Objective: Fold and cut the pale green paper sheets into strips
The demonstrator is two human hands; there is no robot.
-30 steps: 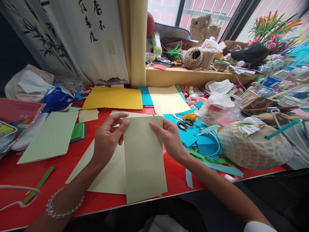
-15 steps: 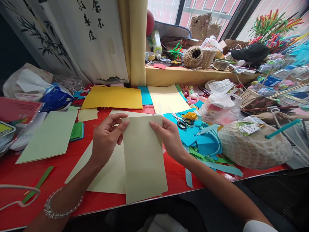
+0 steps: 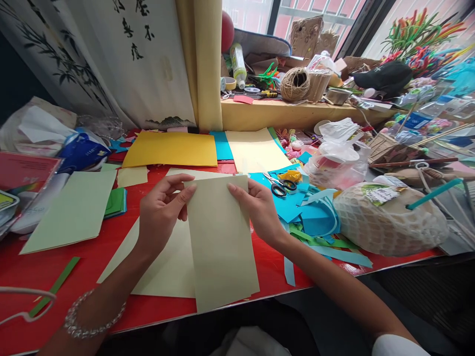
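Red table (image 3: pixel 18 269): spreads under and around the grip, its left part running out of view.
Pale lower paper (image 3: pixel 159 267): beneath the grip, partly covered by the left forearm and the held paper.
Held paper (image 3: pixel 222 247): pale green, hanging toward the wearer from the grip at its far edge; whether it is doubled is hard to tell.
Netted bundle (image 3: pixel 389 217): well right of the grip, a teal straw (image 3: pixel 434 194) stuck in; net and label hide much of its surface.
Plastic bag (image 3: pixel 336 153): beyond and right of the grip, around something round and pinkish, blurred by the film.
Left hand (image 3: pixel 163 212): thumb pinching the paper's far left corner, fingertips partly hidden.
Right hand (image 3: pixel 261 210): thumb on top at the far right corner, fingers mostly concealed behind.
Scissors (image 3: pixel 280 185): just beyond the right hand.
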